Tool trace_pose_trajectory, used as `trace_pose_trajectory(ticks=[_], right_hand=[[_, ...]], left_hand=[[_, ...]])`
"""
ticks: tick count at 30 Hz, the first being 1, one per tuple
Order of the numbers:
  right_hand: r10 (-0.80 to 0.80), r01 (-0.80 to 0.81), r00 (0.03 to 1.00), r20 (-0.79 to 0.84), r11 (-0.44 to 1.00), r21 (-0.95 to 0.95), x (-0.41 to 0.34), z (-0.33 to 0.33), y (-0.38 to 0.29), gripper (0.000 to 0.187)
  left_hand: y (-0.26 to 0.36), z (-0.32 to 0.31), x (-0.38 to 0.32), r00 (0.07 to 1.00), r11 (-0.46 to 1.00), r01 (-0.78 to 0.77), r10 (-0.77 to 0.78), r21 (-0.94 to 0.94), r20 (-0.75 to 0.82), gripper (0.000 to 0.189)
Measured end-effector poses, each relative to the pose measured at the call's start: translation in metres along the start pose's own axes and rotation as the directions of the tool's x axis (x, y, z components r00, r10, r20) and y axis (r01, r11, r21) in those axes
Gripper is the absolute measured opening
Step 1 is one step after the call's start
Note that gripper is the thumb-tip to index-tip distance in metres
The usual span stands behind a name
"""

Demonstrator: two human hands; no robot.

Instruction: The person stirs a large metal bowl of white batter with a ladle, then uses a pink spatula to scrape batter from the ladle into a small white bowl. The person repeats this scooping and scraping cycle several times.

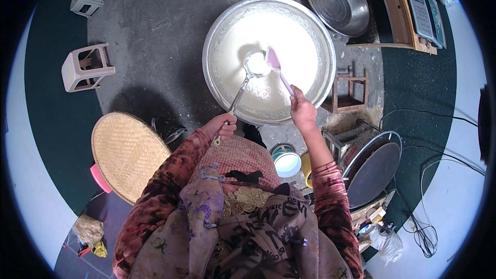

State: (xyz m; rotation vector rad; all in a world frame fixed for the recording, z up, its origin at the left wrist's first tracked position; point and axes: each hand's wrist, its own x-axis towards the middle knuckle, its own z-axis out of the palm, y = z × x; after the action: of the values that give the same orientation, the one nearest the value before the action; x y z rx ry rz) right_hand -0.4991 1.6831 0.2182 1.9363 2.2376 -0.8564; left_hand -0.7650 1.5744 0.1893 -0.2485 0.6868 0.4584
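Before me stands a wide metal basin [209, 81] of white, batter-like liquid [298, 42], its middle washed out by glare. My left hand [223, 127] grips the handle of a metal ladle [240, 95], whose round bowl lies over the liquid and looks full of the same white stuff. In my right hand [303, 111] is the handle of a pinkish-purple spatula [273, 59]. Its blade is at the right rim of the ladle's bowl and seems to touch it; glare hides the exact contact.
A second metal basin [337, 4] sits at the upper right near a wooden desk [399, 11]. Right of me are a wooden stool [350, 89], a small bucket [286, 162] and a round dark griddle [374, 176]. Left are a woven tray [130, 153] and a plastic stool [87, 68].
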Motion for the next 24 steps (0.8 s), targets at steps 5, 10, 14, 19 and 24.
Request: trace_pose_trajectory(ticks=[5,10,14,19,24], right_hand=[[0.115,-0.134,0.99,0.078,0.941,0.312,0.0,0.012,0.0,0.031],[0.081,-0.091,0.995,0.062,0.979,0.18,0.001,0.012,0.0,0.029],[0.119,-0.102,0.991,-0.064,0.968,0.23,0.002,0.003,0.003,0.031],[0.101,-0.112,0.993,0.055,0.949,0.295,0.001,0.007,0.003,0.029],[0.044,-0.049,0.999,0.023,0.954,0.295,0.003,0.012,-0.001,0.029]], left_hand=[[0.0,0.003,0.001,1.0,1.0,-0.007,0.007,0.026,-0.004,0.023],[0.001,0.004,0.002,1.0,1.0,0.007,-0.007,0.015,0.016,0.022],[0.0,0.006,0.001,1.0,1.0,0.009,-0.009,0.013,-0.001,0.023],[0.0,0.009,0.0,1.0,1.0,0.005,-0.006,-0.005,-0.017,0.024],[0.002,0.005,-0.001,1.0,0.999,0.025,-0.025,0.023,-0.009,0.023]])
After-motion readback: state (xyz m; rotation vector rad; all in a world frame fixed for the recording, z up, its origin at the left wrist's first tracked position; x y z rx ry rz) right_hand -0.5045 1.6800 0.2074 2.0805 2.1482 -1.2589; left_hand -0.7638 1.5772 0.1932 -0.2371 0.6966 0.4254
